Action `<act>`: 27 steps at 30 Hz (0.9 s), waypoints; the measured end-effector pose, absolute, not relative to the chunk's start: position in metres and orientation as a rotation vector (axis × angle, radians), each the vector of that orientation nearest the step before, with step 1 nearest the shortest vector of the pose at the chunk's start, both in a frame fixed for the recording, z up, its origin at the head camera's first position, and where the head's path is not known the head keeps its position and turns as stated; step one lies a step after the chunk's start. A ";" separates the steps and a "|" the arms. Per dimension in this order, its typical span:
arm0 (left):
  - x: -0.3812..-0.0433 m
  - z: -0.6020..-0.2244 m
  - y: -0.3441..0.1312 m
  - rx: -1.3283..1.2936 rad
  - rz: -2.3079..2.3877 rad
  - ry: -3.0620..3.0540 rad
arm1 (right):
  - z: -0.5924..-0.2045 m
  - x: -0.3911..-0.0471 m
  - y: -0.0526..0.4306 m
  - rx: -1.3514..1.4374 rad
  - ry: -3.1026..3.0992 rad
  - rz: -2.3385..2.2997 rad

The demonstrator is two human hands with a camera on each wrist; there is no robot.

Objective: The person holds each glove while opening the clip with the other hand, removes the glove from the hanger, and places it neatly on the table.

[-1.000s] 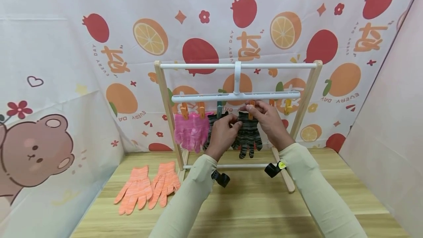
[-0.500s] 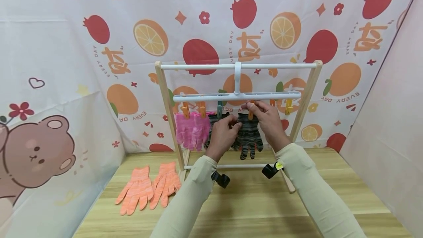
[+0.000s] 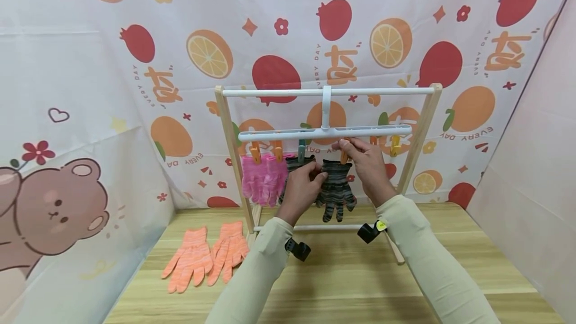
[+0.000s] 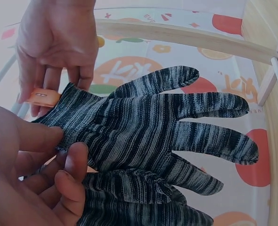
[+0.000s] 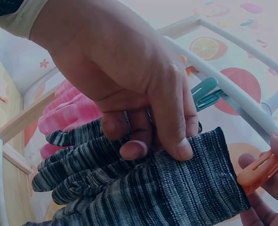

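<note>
My left hand pinches a dark grey striped knit glove near its cuff, with thumb and finger on the fabric. The glove hangs fingers down, and its ribbed cuff shows large in the left wrist view. My right hand holds an orange clothespin, whose tip sits right at the cuff edge. A matching striped glove hangs beside it, partly hidden behind my left hand, under a green clothespin. The clothespins hang from a white hanger.
Pink gloves hang from two orange clothespins at the hanger's left. A yellow clothespin and another orange one are at its right. The hanger hooks over a wood-and-white rack. Two orange gloves lie flat on the table at left.
The striped glove and my left hand have dropped slightly, so the cuff sits lower against the orange clothespin. My right hand stays on the clothespin. The head view has shifted a little.
</note>
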State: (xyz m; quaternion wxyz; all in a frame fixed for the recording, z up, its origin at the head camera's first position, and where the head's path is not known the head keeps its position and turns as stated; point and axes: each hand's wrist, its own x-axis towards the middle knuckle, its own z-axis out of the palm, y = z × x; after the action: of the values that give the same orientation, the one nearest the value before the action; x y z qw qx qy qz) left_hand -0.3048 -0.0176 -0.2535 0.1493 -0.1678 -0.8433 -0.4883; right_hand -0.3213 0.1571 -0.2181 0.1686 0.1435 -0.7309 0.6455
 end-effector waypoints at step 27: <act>-0.282 -0.261 -0.037 -0.528 -1.568 -2.401 | -0.217 -0.319 0.152 0.388 -2.040 1.842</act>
State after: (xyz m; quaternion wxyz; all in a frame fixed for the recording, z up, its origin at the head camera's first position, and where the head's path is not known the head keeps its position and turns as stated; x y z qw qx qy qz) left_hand -0.2823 -0.0371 -0.2606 0.1128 -0.1800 -0.8182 -0.5343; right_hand -0.3192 0.1522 -0.2169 0.1817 0.1373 -0.7226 0.6526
